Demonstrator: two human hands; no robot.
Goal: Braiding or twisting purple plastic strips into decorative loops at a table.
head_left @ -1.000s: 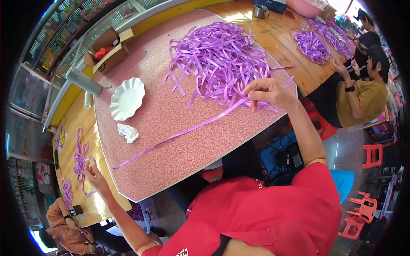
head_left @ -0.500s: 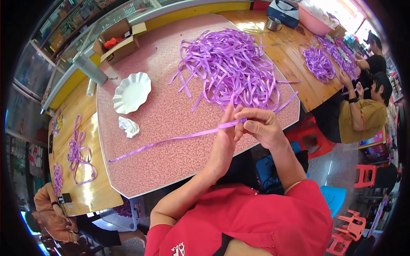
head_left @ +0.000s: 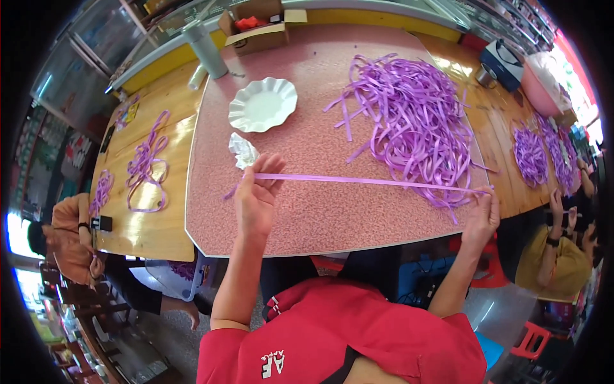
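Nearest me, a single purple ribbon [head_left: 358, 180] spans the gap between the two hands over the near part of the pink table [head_left: 307, 230], and I'd judge it is drawn out this way so that the strip runs straight and untwisted. The hands are well apart: the right hand [head_left: 483, 214] has thumb and fingers pinched together on one end, while the left hand [head_left: 256, 203] is turned palm up, its fingers loosely extended with the ribbon crossing them and a short tail beyond; whether the thumb pins it, I can't tell. Just past the left hand lies a crumpled tissue [head_left: 243, 151], and beyond that a white scalloped dish [head_left: 263, 105]. A tangled heap of purple ribbons [head_left: 419, 121] spreads just beyond the right hand and toward its left, probably kept there to be within easy reach. Out to the left of the left hand, more loops of ribbon [head_left: 146, 168] lie on a wooden surface. Farthest off, beyond the dish, stand a grey-green bottle [head_left: 208, 52] and an open cardboard box [head_left: 259, 40].
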